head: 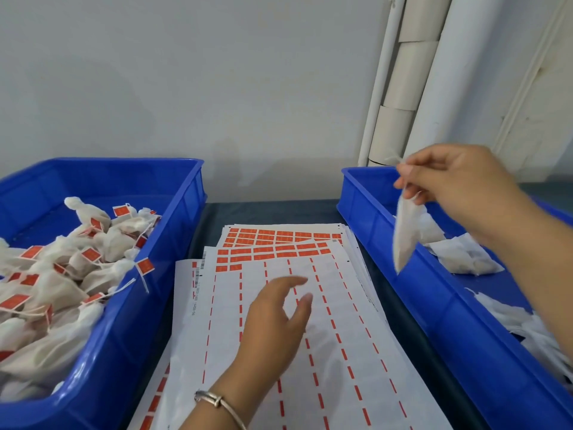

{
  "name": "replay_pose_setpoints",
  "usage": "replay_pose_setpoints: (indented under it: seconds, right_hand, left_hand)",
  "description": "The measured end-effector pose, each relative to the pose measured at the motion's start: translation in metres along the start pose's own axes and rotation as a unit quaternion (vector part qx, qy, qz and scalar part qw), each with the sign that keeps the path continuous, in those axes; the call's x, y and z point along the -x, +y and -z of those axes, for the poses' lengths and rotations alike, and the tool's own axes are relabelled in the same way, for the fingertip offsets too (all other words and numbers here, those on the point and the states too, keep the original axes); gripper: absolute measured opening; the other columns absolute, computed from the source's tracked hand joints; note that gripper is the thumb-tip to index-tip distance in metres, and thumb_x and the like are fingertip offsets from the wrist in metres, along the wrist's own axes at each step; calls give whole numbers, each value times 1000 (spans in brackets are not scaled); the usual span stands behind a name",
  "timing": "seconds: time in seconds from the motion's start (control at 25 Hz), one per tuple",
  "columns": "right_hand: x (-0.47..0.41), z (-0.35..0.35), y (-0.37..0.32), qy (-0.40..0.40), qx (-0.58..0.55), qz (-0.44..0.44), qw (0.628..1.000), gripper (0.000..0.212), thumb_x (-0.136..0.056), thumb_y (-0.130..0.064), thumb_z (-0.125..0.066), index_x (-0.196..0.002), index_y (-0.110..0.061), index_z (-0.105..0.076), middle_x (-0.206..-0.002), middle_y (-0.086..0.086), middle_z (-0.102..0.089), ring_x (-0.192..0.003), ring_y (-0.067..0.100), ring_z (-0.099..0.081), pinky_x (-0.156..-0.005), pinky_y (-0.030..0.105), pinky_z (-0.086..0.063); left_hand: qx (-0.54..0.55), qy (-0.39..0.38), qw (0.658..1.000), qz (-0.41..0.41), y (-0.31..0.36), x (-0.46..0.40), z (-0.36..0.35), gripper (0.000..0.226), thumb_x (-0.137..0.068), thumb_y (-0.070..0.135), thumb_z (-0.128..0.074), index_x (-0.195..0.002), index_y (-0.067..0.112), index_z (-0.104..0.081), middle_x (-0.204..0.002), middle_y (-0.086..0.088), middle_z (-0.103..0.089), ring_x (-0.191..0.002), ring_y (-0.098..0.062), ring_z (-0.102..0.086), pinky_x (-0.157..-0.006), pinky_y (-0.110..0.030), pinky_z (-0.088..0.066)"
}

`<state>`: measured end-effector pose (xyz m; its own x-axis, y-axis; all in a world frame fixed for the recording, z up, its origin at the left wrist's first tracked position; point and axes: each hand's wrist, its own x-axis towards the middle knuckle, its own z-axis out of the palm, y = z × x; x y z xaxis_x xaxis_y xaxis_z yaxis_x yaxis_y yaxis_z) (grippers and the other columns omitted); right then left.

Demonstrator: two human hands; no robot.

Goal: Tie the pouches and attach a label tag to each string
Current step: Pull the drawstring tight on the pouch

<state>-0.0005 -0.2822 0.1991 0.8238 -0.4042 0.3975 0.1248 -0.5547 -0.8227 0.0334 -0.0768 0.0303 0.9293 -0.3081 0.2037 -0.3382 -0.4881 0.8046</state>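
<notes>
My right hand [459,184] pinches the top of a white fabric pouch [404,234], which hangs blurred above the left wall of the right blue bin [403,274]. A bit of string sticks up above my fingers. My left hand [276,321] hovers over the label sheets [341,336] with relaxed fingers, holding nothing. Rows of orange label stickers [273,246] remain at the far end of the sheets. The left blue bin [130,305] holds several tied pouches [77,274] with orange tags on their strings.
More loose white pouches [462,256] lie in the right bin. The sheets rest on a dark table between the two bins. White pipes [403,88] run up the grey wall behind the right bin.
</notes>
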Motion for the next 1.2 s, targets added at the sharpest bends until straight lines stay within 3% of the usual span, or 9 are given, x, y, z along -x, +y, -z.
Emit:
replay_pose_setpoints:
  seconds: [0.12, 0.2, 0.36, 0.48, 0.6, 0.84, 1.04, 1.12, 1.2]
  right_hand:
    - [19, -49, 2, -75, -30, -12, 997, 16, -91, -12, -59, -78, -19, -66, -65, -5, -70, -55, 2, -61, -56, 15, -53]
    - [34, -80, 8, -125, -51, -13, 991, 17, -90, -13, -60, -78, -22, -67, -66, -7, -70, -59, 2, -64, -56, 12, -51]
    - [53, -128, 28, -177, -54, -15, 983, 22, -86, -21, -66, -73, -39, -64, -70, -25, -67, -72, -7, -63, -58, 5, -47]
    - [54, -146, 46, -162, -47, -36, 985, 19, -86, -29, -66, -74, -43, -63, -74, -30, -64, -80, -11, -60, -63, 4, -46]
    - [52, -155, 60, -132, -80, -51, 987, 16, -87, -28, -64, -74, -39, -64, -73, -30, -65, -75, -13, -58, -57, 2, -44]
    - [40, -167, 83, -41, -217, -156, 963, 22, -89, -22, -63, -72, -33, -71, -69, -7, -69, -73, 9, -68, -70, 24, -55]
    - [45, -177, 101, -58, -347, -236, 906, 19, -85, -18, -64, -75, -29, -76, -83, 5, -73, -84, 24, -68, -73, 29, -56]
    - [47, -178, 105, -90, -345, -234, 904, 14, -81, -27, -63, -82, -28, -77, -88, 2, -73, -85, 21, -69, -71, 25, -56]
    - [53, -179, 107, -157, -342, -217, 901, 26, -78, -41, -58, -92, -28, -76, -96, -1, -73, -92, 19, -68, -75, 26, -56]
  left_hand:
    - [102, 9, 995, -12, 27, -7, 22, 33, -66, 69, -45, -98, 59, -46, -102, 44, -43, -91, 16, -45, -71, -6, -36]
    - [140, 11, 990, -20, 30, -13, 30, 38, -64, 68, -49, -99, 53, -53, -100, 41, -52, -93, 13, -51, -69, -7, -42]
    - [152, 42, 987, 12, 10, -20, 32, 2, -80, 39, -62, -81, 40, -63, -79, 30, -65, -78, 10, -60, -62, -3, -46]
    - [162, 60, 982, 71, -11, -21, 28, 15, -82, 34, -64, -67, 38, -65, -73, 26, -66, -75, 6, -60, -54, -3, -42]
    - [207, 13, 973, 102, -21, -19, 24, 16, -82, 30, -65, -67, 31, -69, -73, 23, -67, -75, 10, -58, -54, -1, -40]
    - [200, -73, 964, 157, -27, -21, 16, 20, -83, 29, -68, -63, 25, -70, -69, 22, -67, -68, 17, -53, -43, -1, -36]
    - [247, -59, 952, 171, -27, -18, 15, 21, -79, 28, -71, -57, 28, -72, -73, 21, -68, -71, 12, -56, -50, -3, -38]
    - [300, -12, 940, 164, -25, -18, 19, 8, -72, 35, -71, -65, 34, -74, -77, 20, -69, -74, 11, -58, -54, -4, -40]
    - [347, 36, 924, 158, -25, -19, 23, 12, -62, 44, -66, -71, 39, -74, -81, 20, -70, -80, 3, -62, -66, -13, -44]
